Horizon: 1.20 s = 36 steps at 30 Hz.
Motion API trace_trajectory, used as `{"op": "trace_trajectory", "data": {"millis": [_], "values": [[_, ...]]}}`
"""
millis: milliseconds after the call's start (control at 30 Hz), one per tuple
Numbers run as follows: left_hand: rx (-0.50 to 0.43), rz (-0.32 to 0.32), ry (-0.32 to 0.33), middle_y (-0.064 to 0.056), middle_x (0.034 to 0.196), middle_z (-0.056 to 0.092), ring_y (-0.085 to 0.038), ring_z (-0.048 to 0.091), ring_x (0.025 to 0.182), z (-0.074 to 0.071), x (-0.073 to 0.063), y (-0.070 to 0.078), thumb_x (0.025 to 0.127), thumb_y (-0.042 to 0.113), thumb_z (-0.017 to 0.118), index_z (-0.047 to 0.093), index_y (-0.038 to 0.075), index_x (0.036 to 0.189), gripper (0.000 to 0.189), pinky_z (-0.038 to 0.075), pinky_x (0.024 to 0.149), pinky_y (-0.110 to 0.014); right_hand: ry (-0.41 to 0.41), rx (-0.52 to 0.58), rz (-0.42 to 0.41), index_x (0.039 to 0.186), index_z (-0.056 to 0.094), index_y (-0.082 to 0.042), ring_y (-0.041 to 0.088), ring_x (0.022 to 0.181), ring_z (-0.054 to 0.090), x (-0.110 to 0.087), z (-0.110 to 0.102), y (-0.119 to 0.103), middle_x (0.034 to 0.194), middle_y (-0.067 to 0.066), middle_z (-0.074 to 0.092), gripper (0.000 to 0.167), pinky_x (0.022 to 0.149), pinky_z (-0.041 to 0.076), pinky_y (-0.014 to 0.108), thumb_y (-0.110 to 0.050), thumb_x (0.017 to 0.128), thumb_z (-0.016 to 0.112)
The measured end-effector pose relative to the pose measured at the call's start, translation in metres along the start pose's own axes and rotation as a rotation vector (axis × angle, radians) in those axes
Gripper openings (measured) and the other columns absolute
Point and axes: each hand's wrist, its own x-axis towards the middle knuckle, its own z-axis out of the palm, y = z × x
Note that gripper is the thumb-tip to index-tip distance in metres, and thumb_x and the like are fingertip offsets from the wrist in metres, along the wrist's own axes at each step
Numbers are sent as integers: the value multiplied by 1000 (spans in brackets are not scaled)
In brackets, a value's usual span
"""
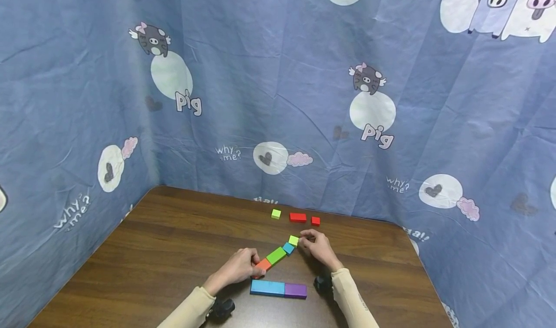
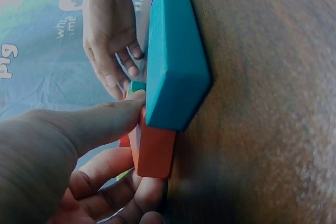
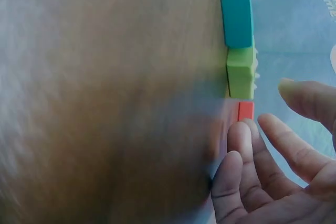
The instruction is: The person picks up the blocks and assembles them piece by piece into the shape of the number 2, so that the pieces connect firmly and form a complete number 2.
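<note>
On a wood-grain tabletop (image 1: 173, 231) we see a slanting block row (image 1: 276, 256), the right hand (image 1: 319, 247) — loosely spread, empty — and the left hand (image 1: 239, 266), pinching the row's near orange block (image 2: 156, 153); the far yellow-green cube (image 1: 293, 241) lies just beside the right hand.

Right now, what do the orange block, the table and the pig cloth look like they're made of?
Orange block: probably painted wood, maybe plastic; smooth, evenly coloured, with rounded edges.
Table: wood or a wood-look sheet, with streaky brown grain and a soft sheen.
Pig cloth: thin, dull fabric, it seems, because it hangs in creases and folds.
</note>
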Motion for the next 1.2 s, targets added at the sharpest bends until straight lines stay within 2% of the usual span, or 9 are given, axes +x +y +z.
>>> {"op": "trace_trajectory", "data": {"millis": [267,433,700,933,1067,1200], "values": [[3,-4,0,5,72,55,-8,46,63,0,-1,0,75,27,82,60,10,79,28,37,55,-22,34,-27,13,115,64,-1,20,87,67,6,-11,-1,100,11,70,30,73,51,30,-18,90,67],[-12,-20,-12,5,73,56,-9,47,65,0,0,1,75,27,82,61,10,80,27,37,55,-23,97,-39,26,114,65,-2,18,87,66,11,-20,-1,99,9,70,30,75,50,30,-17,88,69],[-6,-22,-17,4,73,57,-9,48,65,0,0,1,75,26,81,62,10,81,27,38,56,-24,178,-49,-15,113,64,3,25,93,65,17,-35,-3,101,17,69,31,80,51,32,-11,87,70],[-8,-21,-7,5,72,55,-8,47,64,-1,0,1,75,26,82,61,9,80,27,37,55,-22,204,-45,8,116,63,3,30,99,65,23,-46,-2,108,21,67,33,84,51,35,-9,86,71],[-8,-14,-5,5,72,55,-8,47,63,-1,0,0,74,26,82,61,9,80,27,36,54,-22,207,-22,-24,116,62,6,32,97,65,23,-50,1,106,22,68,34,83,51,37,-8,86,70],[-11,-4,-9,5,72,56,-7,47,64,-1,-1,1,74,26,82,61,9,80,27,37,54,-22,227,9,-89,114,62,7,25,88,67,21,-53,3,100,21,68,36,75,52,32,-11,84,71]]}}
